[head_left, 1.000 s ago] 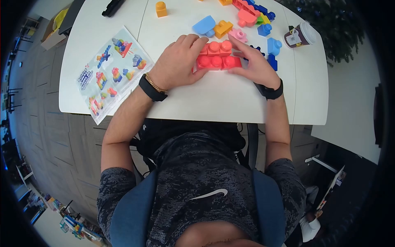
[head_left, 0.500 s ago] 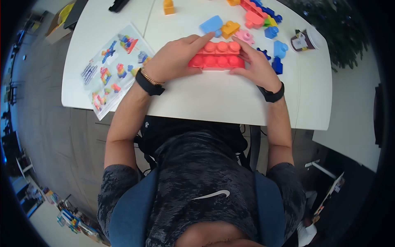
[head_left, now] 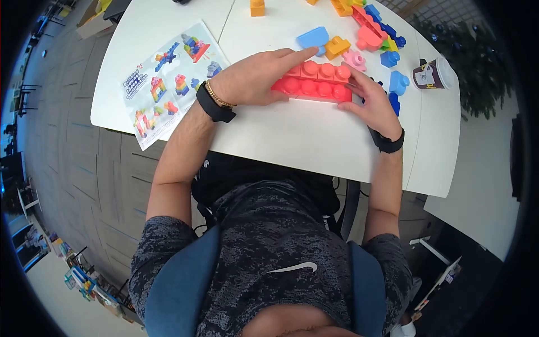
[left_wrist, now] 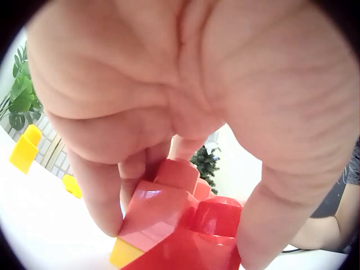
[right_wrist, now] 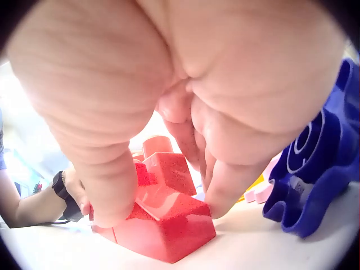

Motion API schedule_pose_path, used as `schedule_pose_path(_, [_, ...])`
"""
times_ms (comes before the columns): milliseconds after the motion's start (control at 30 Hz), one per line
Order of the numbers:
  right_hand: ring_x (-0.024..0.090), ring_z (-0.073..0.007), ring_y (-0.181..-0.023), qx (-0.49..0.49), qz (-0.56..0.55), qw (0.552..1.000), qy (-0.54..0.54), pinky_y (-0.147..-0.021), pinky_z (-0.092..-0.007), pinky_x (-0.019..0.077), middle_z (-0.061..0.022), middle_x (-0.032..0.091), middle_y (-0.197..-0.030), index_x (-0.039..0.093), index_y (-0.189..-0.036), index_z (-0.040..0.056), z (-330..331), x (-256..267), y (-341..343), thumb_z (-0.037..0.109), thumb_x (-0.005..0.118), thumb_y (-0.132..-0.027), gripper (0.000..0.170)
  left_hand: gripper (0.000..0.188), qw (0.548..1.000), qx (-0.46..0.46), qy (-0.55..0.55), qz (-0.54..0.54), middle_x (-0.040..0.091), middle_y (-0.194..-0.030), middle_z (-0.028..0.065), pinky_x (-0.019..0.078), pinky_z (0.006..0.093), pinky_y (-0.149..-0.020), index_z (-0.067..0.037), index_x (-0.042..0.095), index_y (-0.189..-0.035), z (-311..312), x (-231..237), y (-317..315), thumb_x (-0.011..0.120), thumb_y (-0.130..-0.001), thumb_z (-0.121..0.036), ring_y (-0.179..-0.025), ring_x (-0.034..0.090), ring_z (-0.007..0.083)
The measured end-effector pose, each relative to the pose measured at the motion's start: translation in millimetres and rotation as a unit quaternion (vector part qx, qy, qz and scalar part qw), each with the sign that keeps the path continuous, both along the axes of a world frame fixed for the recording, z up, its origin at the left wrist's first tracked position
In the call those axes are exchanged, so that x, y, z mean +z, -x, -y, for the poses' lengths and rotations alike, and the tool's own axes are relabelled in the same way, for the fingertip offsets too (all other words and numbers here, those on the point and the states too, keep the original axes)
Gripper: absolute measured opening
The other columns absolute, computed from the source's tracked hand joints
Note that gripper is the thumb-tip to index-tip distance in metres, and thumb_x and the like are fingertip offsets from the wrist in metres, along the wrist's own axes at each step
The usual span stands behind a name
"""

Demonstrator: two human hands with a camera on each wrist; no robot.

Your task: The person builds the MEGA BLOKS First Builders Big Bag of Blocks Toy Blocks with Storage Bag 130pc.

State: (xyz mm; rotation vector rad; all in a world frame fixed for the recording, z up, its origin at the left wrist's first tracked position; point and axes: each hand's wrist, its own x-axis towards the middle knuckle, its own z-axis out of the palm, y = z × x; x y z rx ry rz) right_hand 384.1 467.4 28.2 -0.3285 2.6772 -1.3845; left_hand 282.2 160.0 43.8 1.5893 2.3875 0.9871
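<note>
Red plastic bricks with round studs [head_left: 309, 87] stand in two rows on a white table [head_left: 292, 132].
The left hand [head_left: 247, 80] grips their left end between thumb and fingers; the right hand [head_left: 377, 105] pinches their right end likewise.

The left forearm [head_left: 182, 149] and right forearm [head_left: 389, 180] reach over the near edge of the counter [head_left: 314, 137], elbows bent outside it. The left grip [head_left: 255, 80] and right grip [head_left: 371, 101] face each other, each pinching, thumb nearer that edge, fingers farther in.
</note>
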Motion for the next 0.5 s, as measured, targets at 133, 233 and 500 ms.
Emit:
schedule_pose_path(133, [0.06, -0.0294, -0.136, -0.021, 0.024, 0.999, -0.005, -0.117, -0.041, 0.0495, -0.0205, 0.058, -0.149, 0.044, -0.155, 0.0003, 6, 6, -2, 0.003, 0.089, -0.079, 0.089, 0.107, 1.0, -0.004, 0.001, 0.014, 0.067, -0.123, 0.0208, 0.0576, 0.0438, -0.095, -0.014, 0.035, -0.164, 2, 0, -1, 0.088, -0.072, -0.001, -0.108, 0.069, 0.0405])
schedule_pose_path(233, [0.061, -0.0293, -0.135, -0.022, 0.022, 0.999, 0.013, -0.117, -0.0406, 0.0496, -0.0197, 0.058, -0.147, 0.045, -0.155, -0.0002, 7, 7, -2, 0.002, 0.089, -0.079, 0.088, 0.106, 1.0, -0.002, -0.003, -0.003, 0.067, -0.125, 0.0208, 0.0575, 0.0441, -0.094, -0.015, 0.036, -0.164, 1, -4, 1, 0.089, -0.072, -0.003, -0.108, 0.069, 0.0406])
schedule_pose_path(500, [0.051, -0.0274, -0.144, -0.002, -0.055, 0.998, 0.015, -0.119, -0.043, 0.046, -0.0174, 0.052, -0.154, 0.045, -0.155, 0.0006, 1, 8, -3, 0.01, 0.093, -0.076, 0.093, 0.112, 0.998, -0.029, -0.047, 0.012, 0.066, -0.132, 0.0212, 0.0534, 0.0422, -0.104, -0.01, 0.037, -0.163, 5, 6, 4, 0.096, -0.069, -0.016, -0.119, 0.065, 0.0399])
